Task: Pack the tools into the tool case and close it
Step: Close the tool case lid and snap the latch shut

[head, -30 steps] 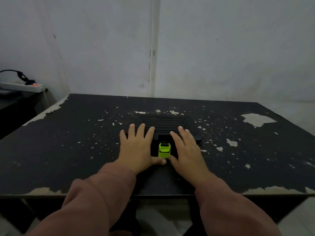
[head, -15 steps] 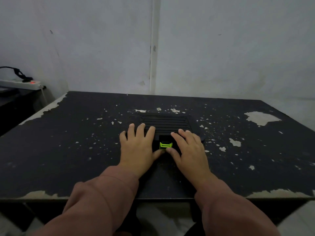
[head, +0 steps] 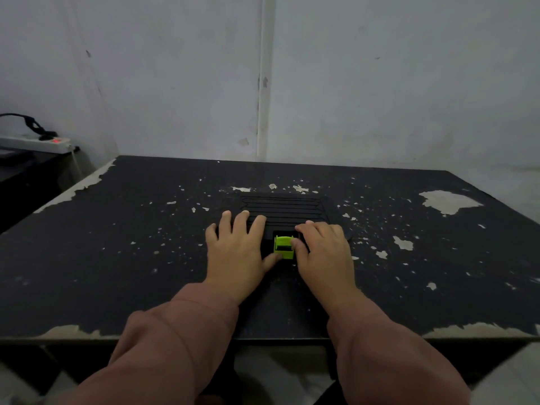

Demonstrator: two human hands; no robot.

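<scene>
The black tool case [head: 282, 207] is seen lying closed and flat on the black table [head: 117, 244], near the middle and toward the near edge. Its ribbed lid faces up.

The left hand [head: 236, 252] is laid palm-down on the left part of the lid, fingers spread and extended; its thumb reaches to the lower edge of the green latch [head: 284, 247]. Nothing is gripped by it. As in the frame half a second ago, its placement is unchanged.

The right hand [head: 324, 252] is placed on the right part of the lid. Its fingers are curled more than before, and a fingertip is pressed against the right side of the latch. The hand is not closed around anything; only contact is noted.

The latch is seen standing larger and more upright at the front middle of the case than half a second ago, when only a thin green strip was showing; it resembles its appearance one second ago. Whether it is engaged cannot be told.

A white power strip [head: 38, 142] with a red light is noted at far left.
</scene>
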